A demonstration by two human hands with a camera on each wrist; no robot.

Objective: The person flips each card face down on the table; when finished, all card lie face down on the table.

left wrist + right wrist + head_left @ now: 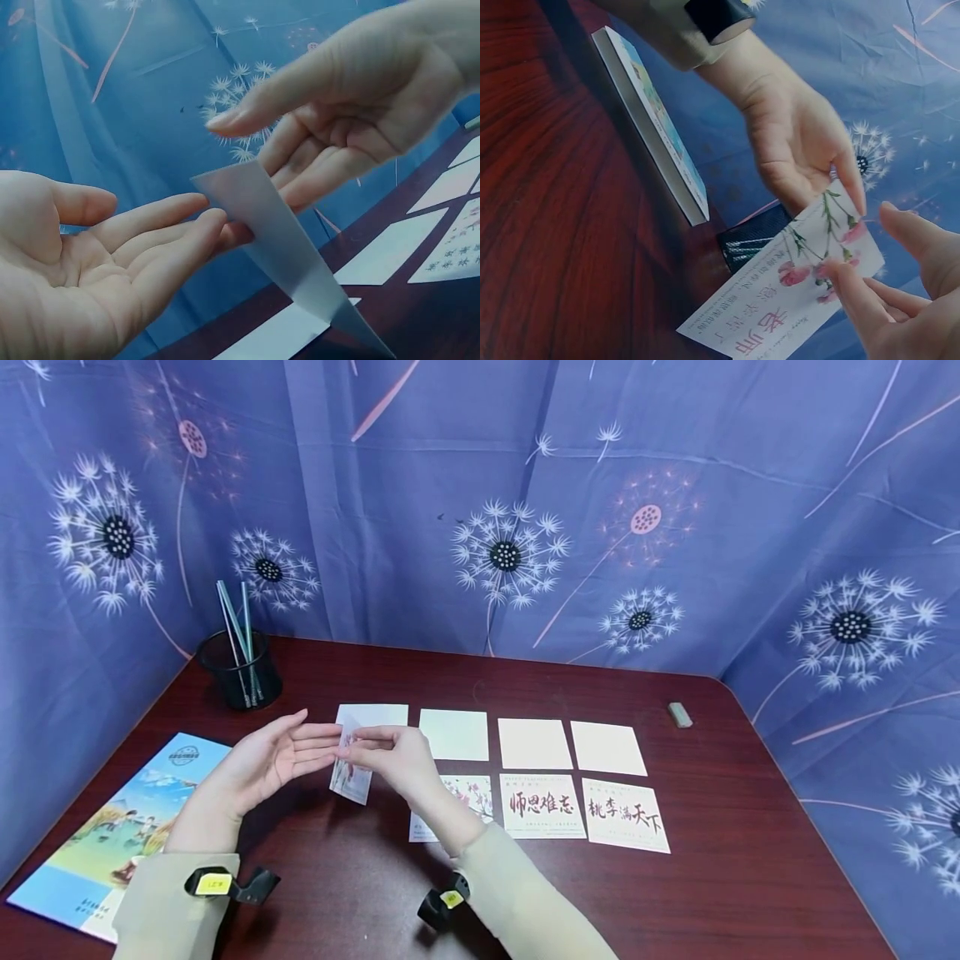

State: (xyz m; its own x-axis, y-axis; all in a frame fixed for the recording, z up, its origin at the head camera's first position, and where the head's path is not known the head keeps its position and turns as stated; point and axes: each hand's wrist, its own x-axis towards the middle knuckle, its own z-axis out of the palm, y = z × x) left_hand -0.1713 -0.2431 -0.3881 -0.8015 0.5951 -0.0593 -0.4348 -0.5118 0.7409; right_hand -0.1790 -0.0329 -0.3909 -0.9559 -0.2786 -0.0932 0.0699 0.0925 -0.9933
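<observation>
A thin card, printed with pink flowers and red characters, is tilted above the table between the two hands. My left hand has its fingers stretched out, and their tips touch the plain back of the card; its thumb is apart. Against the printed face rest the fingertips of my right hand, whose thumb stands away from the card. Behind the held card lies a blank white card. A flower-printed card is partly hidden under the right forearm.
More blank cards lie in the back row, with calligraphy cards in front. A black mesh pen cup holds several sticks at the back left. A picture-covered book lies at left; a small grey eraser-like block sits far right.
</observation>
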